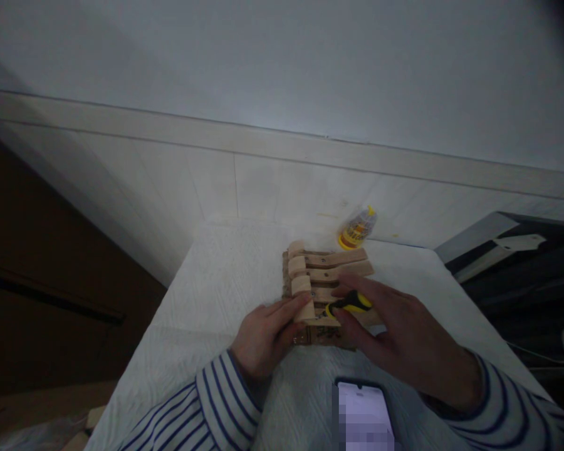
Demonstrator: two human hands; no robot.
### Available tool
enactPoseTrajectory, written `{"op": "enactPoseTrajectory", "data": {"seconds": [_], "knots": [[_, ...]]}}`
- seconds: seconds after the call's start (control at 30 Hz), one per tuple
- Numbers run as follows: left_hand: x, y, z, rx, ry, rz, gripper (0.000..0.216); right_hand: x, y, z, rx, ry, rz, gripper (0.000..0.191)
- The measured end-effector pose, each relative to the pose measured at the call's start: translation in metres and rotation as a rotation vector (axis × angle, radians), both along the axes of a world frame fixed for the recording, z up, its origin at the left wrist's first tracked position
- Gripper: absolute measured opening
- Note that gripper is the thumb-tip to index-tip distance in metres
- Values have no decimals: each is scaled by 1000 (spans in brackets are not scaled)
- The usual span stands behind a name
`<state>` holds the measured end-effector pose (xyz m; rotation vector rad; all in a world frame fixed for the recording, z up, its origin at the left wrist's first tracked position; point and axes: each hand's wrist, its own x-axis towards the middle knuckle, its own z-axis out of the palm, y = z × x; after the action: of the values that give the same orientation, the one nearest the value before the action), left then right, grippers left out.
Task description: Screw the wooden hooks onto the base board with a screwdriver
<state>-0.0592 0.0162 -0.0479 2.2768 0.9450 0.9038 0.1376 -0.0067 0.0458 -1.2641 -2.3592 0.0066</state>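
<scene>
1. In the right hand (407,326), a short screwdriver with a rounded yellow-and-black handle (360,300), clamped between thumb and fingertips.
2. Long axis of the screwdriver: mostly sideways, handle end to the right, tip to the left and slightly nearer to the body.
3. Just left of the tip, the pale squared wooden block (305,310) at the left end of the nearest strip. Too small to tell: any contact between tip and screw head.
4. On that block, the left hand (266,329), with forefinger over the top and thumb at the near side; closed on the wood.
5. Nearer to the block: the left hand, by direct touch. Farther off to the right: the right hand, with the screwdriver bridging the gap.
6. Side by side on a brown corrugated cardboard piece (314,336), four pale wooden strips (317,274), long axes sideways, with small dark screws (313,293) showing in the farther ones.
7. Beyond the strips, near the wall, a see-through container with yellow base and orange label (355,232). Toward the body, between the forearms, a dark-rimmed phone (364,413), screen up. Beneath everything, a white textured tablecloth (207,282).
</scene>
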Motion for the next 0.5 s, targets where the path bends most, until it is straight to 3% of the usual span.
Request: {"op": "enactPoseTrajectory", "data": {"seconds": [0.5], "knots": [[-1, 0, 0, -11, 30, 2, 42, -1, -1, 2, -74, -9, 5, 44]]}}
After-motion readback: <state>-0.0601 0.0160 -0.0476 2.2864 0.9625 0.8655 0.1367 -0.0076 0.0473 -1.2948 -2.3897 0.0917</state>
